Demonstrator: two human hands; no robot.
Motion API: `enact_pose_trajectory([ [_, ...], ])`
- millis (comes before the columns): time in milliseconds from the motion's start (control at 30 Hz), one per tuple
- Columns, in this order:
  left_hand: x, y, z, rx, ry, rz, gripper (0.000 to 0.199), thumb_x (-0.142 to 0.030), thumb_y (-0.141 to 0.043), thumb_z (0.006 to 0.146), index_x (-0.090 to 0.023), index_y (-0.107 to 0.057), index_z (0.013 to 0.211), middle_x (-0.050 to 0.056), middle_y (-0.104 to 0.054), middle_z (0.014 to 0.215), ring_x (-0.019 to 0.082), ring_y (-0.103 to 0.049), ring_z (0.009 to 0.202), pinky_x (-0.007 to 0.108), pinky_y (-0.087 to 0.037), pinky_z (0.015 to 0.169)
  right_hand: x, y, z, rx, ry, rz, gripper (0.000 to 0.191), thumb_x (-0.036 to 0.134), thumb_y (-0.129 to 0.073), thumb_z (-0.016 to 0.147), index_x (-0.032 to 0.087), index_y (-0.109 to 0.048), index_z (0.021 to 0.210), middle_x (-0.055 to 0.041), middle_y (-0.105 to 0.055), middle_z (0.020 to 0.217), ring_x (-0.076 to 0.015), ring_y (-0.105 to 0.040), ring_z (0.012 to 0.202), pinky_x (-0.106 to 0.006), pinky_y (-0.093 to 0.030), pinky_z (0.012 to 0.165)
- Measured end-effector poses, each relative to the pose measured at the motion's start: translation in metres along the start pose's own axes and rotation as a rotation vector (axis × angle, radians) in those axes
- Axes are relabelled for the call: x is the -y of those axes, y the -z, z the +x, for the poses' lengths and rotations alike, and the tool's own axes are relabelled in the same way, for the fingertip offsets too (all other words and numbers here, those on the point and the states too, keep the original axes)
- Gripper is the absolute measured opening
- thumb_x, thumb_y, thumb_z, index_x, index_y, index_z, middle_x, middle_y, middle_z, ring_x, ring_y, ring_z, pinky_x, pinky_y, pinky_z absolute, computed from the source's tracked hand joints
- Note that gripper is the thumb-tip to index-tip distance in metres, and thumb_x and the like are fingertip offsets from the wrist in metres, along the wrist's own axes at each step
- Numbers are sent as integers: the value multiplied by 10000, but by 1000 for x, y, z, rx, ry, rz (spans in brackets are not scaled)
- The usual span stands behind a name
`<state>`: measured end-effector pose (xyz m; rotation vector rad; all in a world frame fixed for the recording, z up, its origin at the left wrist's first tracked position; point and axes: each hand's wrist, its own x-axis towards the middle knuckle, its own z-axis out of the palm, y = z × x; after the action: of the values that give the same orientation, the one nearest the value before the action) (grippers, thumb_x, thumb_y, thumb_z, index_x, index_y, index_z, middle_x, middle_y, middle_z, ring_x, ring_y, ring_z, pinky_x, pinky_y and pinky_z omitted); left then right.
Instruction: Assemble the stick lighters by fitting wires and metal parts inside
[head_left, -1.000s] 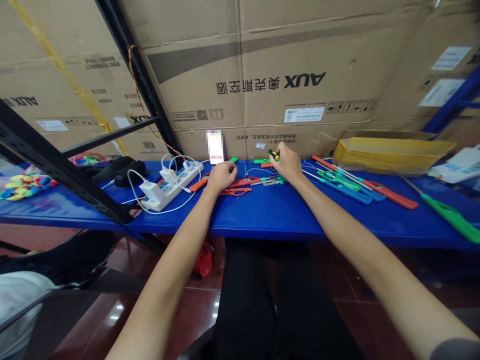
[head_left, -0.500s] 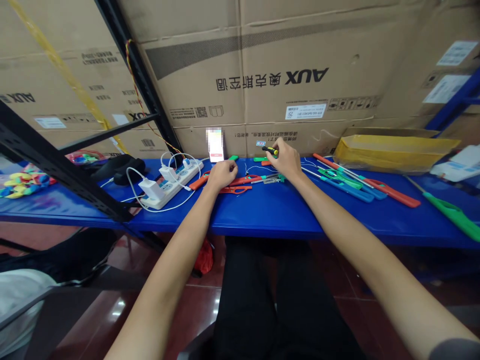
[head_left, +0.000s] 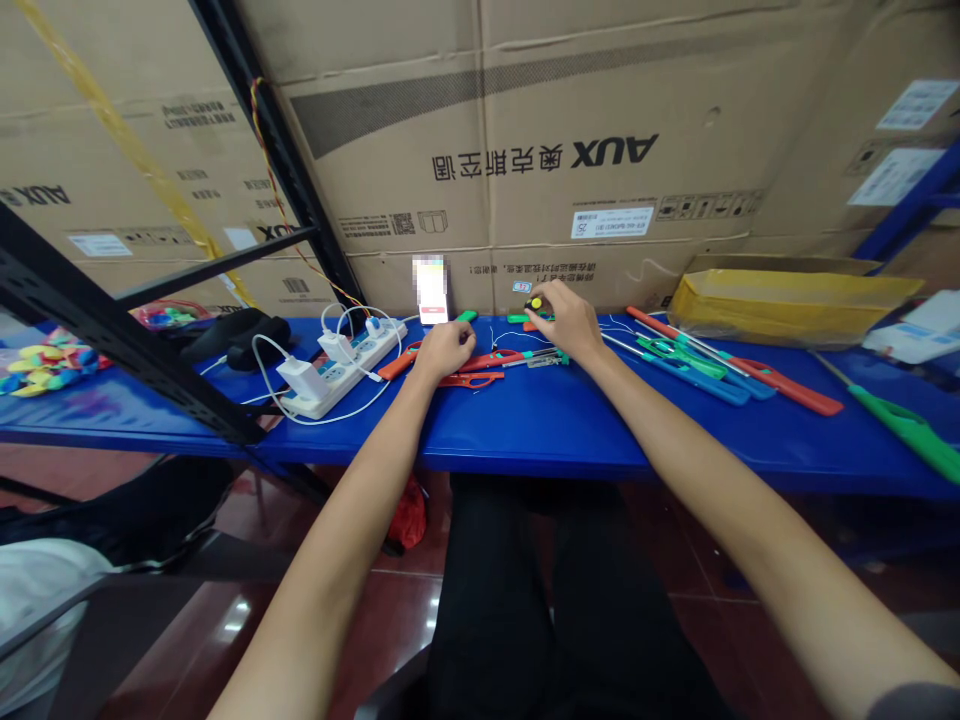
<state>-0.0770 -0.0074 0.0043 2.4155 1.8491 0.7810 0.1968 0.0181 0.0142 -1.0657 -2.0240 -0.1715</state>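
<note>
My right hand (head_left: 568, 316) pinches a small black and yellow screwdriver (head_left: 535, 303) by its handle. The yellow end faces towards me; its tip is hidden. My left hand (head_left: 445, 349) rests on the table with its fingers curled, and what they hold is hidden. Beside and under it lie orange-red stick lighters, one with its handle (head_left: 400, 361) showing to the left and another orange piece (head_left: 480, 380) in front. Between my hands are a red lighter (head_left: 499, 359) and thin metal and green parts (head_left: 551, 357).
On the blue table (head_left: 525, 430), a white power strip (head_left: 352, 365) with chargers and cables lies left, by a black shelf post (head_left: 300, 190). A lit phone (head_left: 431, 290) leans on the cardboard box (head_left: 600, 90). Blue lighters (head_left: 705, 379), a red lighter (head_left: 787, 386) and a green lighter (head_left: 904, 418) lie right.
The screwdriver has turned in my right hand: its yellow end, earlier pointing right, now points towards me. My left hand has stayed in place.
</note>
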Motion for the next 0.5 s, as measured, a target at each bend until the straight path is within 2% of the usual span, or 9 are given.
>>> enact_pose_trajectory([
  [233,3,-1,0,16,-10,10,223,-195,-601,981,-216,-820,949,98,-843,979,299,-768,929,363,-547,845,15,0,-7,243,234,-22,255,255,-557,1085,301,-756,1238,-89,-714,1265,-264,-693,1077,-395,-571,873],
  [400,1,-2,0,13,-11,7,235,-209,-594,1002,-201,-823,950,111,-836,968,305,-766,923,361,-534,844,27,-9,-8,278,330,-23,330,170,-528,1056,283,-759,1262,-107,-696,1270,-269,-669,1049,-425,-571,904],
  [500,-1,-2,-1,7,-44,-13,228,-203,-591,999,-192,-819,1005,106,-831,986,296,-762,928,356,-535,857,32,-13,-9,262,331,4,299,218,-524,1080,258,-750,1272,-123,-692,1262,-279,-682,1059,-422,-574,904],
])
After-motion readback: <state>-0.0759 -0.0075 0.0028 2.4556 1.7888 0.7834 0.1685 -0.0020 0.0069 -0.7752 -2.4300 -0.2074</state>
